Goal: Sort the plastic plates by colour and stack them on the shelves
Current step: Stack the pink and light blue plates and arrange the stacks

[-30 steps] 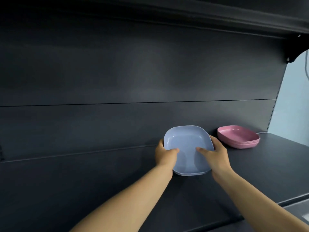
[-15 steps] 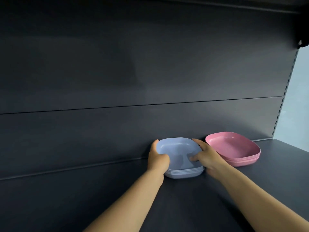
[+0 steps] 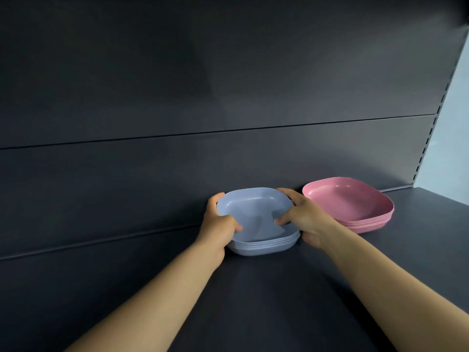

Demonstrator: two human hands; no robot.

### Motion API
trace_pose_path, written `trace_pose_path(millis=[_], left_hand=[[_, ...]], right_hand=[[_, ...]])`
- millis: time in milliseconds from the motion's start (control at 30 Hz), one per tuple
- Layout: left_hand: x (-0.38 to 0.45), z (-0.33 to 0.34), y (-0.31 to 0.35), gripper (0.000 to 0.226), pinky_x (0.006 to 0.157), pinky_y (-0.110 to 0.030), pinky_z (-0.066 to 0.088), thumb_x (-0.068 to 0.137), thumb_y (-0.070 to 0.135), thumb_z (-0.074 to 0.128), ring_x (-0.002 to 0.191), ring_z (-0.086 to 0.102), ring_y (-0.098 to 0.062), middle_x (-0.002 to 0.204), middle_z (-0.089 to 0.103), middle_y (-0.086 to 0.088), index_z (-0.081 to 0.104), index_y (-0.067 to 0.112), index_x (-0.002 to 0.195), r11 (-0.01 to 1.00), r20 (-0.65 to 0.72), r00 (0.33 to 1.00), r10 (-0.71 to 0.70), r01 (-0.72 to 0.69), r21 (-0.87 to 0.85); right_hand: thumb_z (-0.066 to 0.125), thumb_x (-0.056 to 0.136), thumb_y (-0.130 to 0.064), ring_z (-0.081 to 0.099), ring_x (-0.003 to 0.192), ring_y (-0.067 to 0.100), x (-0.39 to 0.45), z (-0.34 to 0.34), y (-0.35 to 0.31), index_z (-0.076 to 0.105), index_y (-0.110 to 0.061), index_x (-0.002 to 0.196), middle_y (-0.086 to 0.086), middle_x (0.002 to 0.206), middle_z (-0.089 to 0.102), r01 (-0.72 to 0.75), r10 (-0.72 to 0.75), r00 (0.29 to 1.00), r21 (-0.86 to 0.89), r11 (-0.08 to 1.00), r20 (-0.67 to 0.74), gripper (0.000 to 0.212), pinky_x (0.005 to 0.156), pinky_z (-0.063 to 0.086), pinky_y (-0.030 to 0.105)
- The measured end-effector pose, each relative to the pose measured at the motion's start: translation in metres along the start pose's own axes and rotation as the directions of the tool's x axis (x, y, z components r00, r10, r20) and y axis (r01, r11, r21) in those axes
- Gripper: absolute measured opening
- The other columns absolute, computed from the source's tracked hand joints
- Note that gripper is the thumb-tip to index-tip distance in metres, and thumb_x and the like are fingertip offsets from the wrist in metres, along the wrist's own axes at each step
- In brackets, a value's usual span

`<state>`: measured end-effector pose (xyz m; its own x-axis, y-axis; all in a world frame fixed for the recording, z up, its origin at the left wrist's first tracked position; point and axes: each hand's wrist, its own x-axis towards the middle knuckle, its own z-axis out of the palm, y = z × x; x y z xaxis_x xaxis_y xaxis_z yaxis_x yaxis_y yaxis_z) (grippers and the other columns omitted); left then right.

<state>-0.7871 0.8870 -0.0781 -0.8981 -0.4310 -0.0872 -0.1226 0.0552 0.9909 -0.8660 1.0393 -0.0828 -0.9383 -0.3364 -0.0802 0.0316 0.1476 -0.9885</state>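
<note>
A stack of several pale blue square plates (image 3: 256, 212) sits flat on the dark shelf (image 3: 266, 295), close to the back panel. My left hand (image 3: 218, 224) grips the stack's left edge, thumb curled over the rim into the top plate. My right hand (image 3: 304, 219) grips the right edge the same way, fingers wrapped round the far corner. To the right, a little apart, a stack of several pink square plates (image 3: 350, 199) rests on the same shelf.
The dark back panel (image 3: 203, 161) rises right behind both stacks. A slotted upright (image 3: 431, 130) marks the shelf's right end, with a pale wall (image 3: 451, 123) beyond. Bare shelf surface extends left of the blue stack and towards me.
The blue plates went from tilted and raised in my hands down flat onto the shelf near the back panel. Both hands keep their hold, and the view has come closer.
</note>
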Motion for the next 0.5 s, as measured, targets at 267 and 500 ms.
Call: trace_pose_path(millis=[267, 500], left_hand=[[0.0007, -0.0016, -0.0025, 0.069, 0.079, -0.024, 0.037, 0.082, -0.010, 0.048, 0.105, 0.043, -0.015, 0.111, 0.044, 0.011, 0.036, 0.029, 0.139, 1.000, 0.018, 1.000, 0.002, -0.002, 0.006], [-0.0061, -0.0033, 0.0023, 0.069, 0.073, -0.021, 0.036, 0.083, -0.009, 0.048, 0.103, 0.040, -0.014, 0.121, 0.043, 0.006, 0.032, 0.025, 0.141, 0.998, 0.039, 0.999, 0.015, -0.017, 0.063]], right_hand=[[0.056, 0.072, 0.019, 0.058, 0.101, 0.025, 0.0057, 0.0006, 0.0025, 0.057, -0.023, 0.121, 0.004, 0.110, 0.065, 0.004, -0.004, 1.000, -0.023, 1.000, -0.001, 0.065, 0.071, 0.048, 0.028], [0.061, 0.069, 0.014, 0.059, 0.091, 0.028, -0.0028, 0.0031, -0.0052, 0.063, -0.012, 0.110, 0.012, 0.100, 0.066, 0.045, -0.057, 0.997, -0.245, 0.968, -0.043, 0.048, 0.069, 0.048, 0.031]])
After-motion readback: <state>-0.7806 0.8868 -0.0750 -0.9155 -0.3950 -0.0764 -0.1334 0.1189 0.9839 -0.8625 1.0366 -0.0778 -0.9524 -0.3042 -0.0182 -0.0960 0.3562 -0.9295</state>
